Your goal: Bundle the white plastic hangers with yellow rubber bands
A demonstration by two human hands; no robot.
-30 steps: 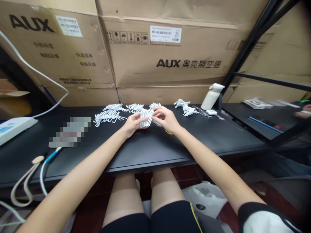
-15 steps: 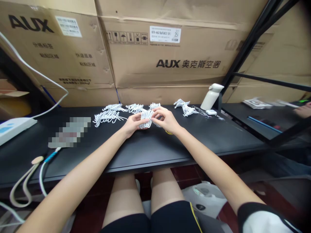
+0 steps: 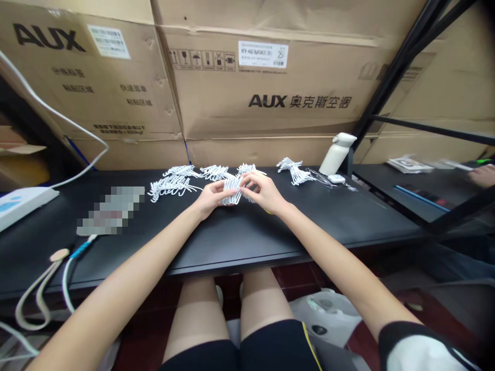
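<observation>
Over the middle of the black table, my left hand [image 3: 212,199] is closed round a bundle of white wire hooks [image 3: 232,190], its thumb across the front. My right hand [image 3: 263,191] has thumb and fingers pinched at the bundle's right edge; the exact spot they grip is partly covered. Behind and left of my hands lie more piles of the same hooks [image 3: 170,187], [image 3: 214,172]. Another pile [image 3: 247,168] shows just behind my fingers, partly hidden. Farther right rests a separate heap of hooks [image 3: 296,171].
A white bottle [image 3: 335,154] stands at the back right by the black rack post [image 3: 358,136]. Left are a blurred-out flat device [image 3: 112,211] with its cable [image 3: 80,249] and a white power strip [image 3: 27,203]. Cardboard boxes [image 3: 263,118] wall the back. Another person's hand [image 3: 483,176] is far right.
My right fingers have shifted slightly at the bundle's right edge. My left hand and the hooks it holds stay almost where they were.
</observation>
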